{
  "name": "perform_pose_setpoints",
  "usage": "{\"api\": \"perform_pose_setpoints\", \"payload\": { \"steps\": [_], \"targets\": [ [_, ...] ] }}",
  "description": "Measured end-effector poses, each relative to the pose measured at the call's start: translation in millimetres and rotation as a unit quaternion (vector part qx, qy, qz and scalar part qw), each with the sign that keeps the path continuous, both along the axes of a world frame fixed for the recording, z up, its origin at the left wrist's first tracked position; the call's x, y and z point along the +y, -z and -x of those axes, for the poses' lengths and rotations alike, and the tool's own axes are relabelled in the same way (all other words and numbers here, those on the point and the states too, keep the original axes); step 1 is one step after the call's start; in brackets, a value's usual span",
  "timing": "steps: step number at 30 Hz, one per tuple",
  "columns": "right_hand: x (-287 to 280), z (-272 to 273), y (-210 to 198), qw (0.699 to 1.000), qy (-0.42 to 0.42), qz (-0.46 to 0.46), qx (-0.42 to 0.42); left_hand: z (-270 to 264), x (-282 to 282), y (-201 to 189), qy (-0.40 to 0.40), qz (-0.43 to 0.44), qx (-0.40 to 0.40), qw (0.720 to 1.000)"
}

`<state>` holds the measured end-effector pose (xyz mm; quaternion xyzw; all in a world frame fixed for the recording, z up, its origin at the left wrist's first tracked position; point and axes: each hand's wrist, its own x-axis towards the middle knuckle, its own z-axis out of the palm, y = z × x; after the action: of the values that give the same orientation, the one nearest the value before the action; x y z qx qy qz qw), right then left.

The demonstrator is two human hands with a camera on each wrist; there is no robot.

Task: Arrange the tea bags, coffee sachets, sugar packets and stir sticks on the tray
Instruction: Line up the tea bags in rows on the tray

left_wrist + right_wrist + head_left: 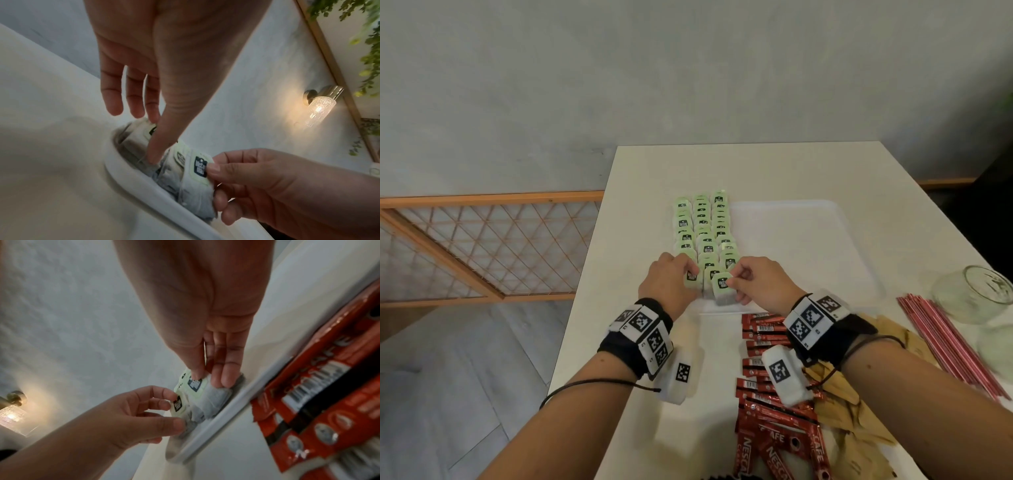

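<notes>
Green-labelled tea bags stand in three rows on the left part of the white tray. At the near end of the rows, my left hand pinches the front tea bag of the left row between thumb and fingers. My right hand pinches the front tea bag of the right row by its label and side. The left wrist view shows my left thumb on a bag inside the tray rim. In the right wrist view my right fingers hold a bag.
Red coffee sachets lie on the table just in front of the tray, with brown sugar packets to their right. Red stir sticks lie further right, beside glass jars. The tray's right part is bare.
</notes>
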<state>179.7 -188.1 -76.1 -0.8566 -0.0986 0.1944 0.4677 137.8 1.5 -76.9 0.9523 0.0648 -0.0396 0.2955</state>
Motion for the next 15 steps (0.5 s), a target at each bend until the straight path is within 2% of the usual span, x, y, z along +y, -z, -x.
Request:
{"api": "perform_pose_setpoints", "payload": {
  "steps": [5, 9, 15],
  "targets": [
    [10.3, 4.2, 2.1, 1.000, 0.009, -0.020, 0.005, -3.7, 1.8, 0.6, -0.002, -0.003, 0.041, 0.999],
    [15.6, 7.7, 4.3, 0.999, 0.010, -0.030, 0.009, -2.6, -2.1, -0.6, -0.019, 0.037, 0.021, 0.999],
    [-9.5, 2.0, 3.1, 0.996, 0.052, 0.009, -0.069, 3.8, -8.9, -0.9, 0.017, 0.062, -0.006, 0.998]
  ]
}}
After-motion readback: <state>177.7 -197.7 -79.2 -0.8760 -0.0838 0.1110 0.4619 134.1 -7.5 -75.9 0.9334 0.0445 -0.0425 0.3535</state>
